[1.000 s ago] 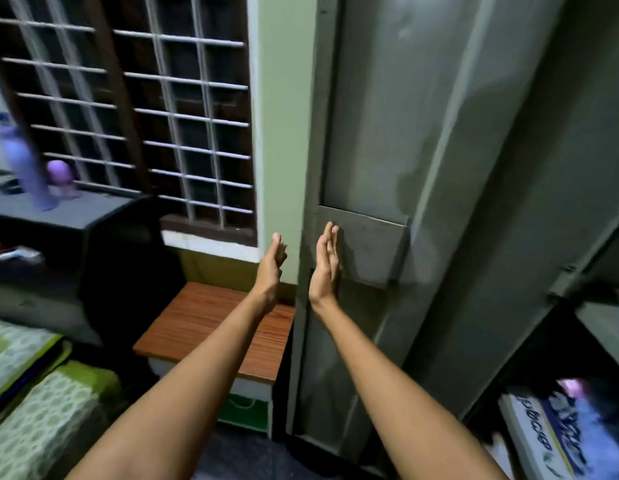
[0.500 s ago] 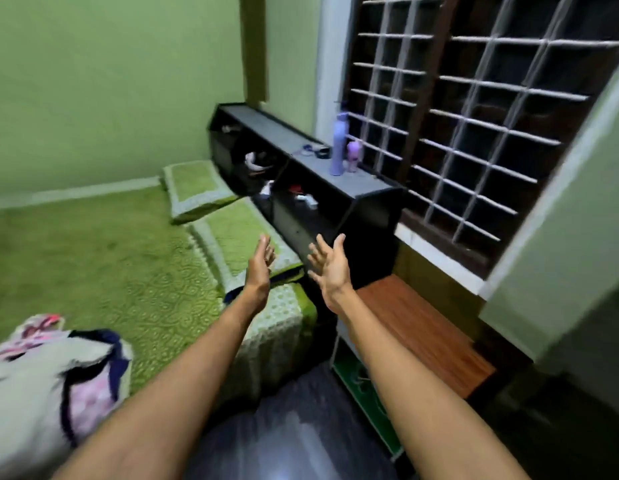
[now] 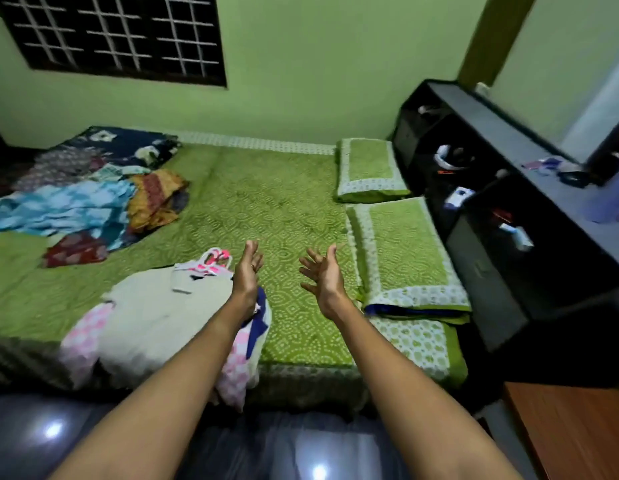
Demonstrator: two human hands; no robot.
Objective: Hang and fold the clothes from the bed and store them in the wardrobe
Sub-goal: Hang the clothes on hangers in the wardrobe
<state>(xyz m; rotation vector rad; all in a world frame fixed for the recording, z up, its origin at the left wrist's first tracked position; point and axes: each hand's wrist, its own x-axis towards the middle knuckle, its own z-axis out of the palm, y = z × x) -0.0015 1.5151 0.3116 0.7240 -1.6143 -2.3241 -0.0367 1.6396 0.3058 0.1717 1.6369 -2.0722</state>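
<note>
Nearest is the dark shiny floor (image 3: 93, 445). At the lower right a brown wooden counter (image 3: 578, 431) stands beside the end of a black shelf (image 3: 509, 271), which runs along the right side of the bed (image 3: 294, 216). On the near edge of the bed lies a heap of clothes (image 3: 155, 320), cream and pink-white, partly hanging over the edge, with pink and white hangers (image 3: 214, 261) just behind it. On the right a green pillow (image 3: 401, 251) lies along the shelf, and a second pillow (image 3: 367, 171) lies behind it. Between the heap and the pillows the green cover is bare up to the far wall. A far heap of coloured clothes (image 3: 76, 202) lies on the far left part of the bed, below a barred window (image 3: 117, 36). Both hands are stretched out over the near part of the bed, apart from each other. The left hand (image 3: 247, 271), fingers straight, is over the right edge of the near heap. The right hand (image 3: 323, 275), fingers spread, is over the bare cover. Neither grips anything.
</note>
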